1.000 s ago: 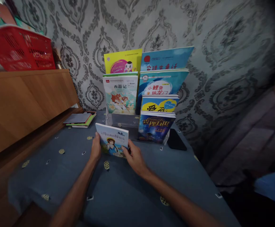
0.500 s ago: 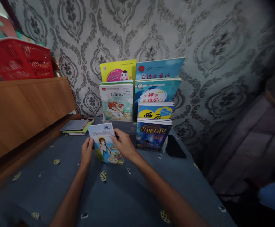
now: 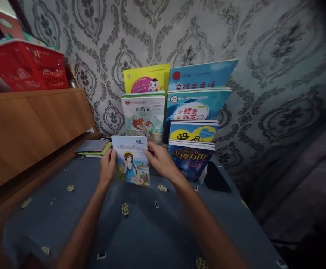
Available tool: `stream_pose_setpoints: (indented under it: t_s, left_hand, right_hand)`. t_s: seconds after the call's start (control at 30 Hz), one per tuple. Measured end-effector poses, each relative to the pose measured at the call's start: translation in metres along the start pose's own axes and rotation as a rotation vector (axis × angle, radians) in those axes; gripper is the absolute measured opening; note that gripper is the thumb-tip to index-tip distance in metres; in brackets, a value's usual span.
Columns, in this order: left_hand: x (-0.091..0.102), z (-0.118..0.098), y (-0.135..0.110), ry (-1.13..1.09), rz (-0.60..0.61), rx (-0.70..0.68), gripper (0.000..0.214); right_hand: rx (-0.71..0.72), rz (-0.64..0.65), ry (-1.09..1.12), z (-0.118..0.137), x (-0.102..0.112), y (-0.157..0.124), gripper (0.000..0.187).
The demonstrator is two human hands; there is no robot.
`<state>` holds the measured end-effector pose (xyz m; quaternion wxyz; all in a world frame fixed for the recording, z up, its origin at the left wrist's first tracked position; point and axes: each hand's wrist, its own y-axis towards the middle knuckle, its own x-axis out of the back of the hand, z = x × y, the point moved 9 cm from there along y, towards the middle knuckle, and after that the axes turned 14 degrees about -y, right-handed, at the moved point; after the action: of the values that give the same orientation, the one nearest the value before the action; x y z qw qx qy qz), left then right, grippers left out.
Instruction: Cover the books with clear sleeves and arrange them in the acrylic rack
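The pale-blue book [image 3: 132,164] is near upright, cover toward the wearer, long axis roughly vertical, top slightly left — in front of the white book [image 3: 143,108], over the surface [image 3: 134,235]. It sits between the fingers: left hand [image 3: 107,166] gripping its left edge, right hand [image 3: 161,160] its upper right.

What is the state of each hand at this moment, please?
Left hand: closed on the left edge of the book with the girl on its cover.
Right hand: closed on the same book's right edge.
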<state>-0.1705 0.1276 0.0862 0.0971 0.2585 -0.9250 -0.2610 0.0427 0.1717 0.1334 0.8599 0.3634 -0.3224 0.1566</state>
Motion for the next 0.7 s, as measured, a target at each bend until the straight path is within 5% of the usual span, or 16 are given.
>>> stream_pose_setpoints:
  t_s: [0.2,0.47,0.7]
  left_hand:
    - [-0.029,-0.043,0.02,0.131,0.069,-0.179,0.029]
    - [-0.034,-0.105,0.027,-0.005,0.042,-0.42,0.034]
    - [-0.044,-0.103,0.027,-0.084,0.042,-0.488,0.037]
  right_hand:
    - [-0.025,-0.175,-0.016,-0.007,0.033,-0.003,0.02]
    - [0.032,-0.469,-0.03,0.018,0.075,-0.018,0.017]
    - [0.08,-0.558,0.017,0.01,0.079,-0.018,0.015]
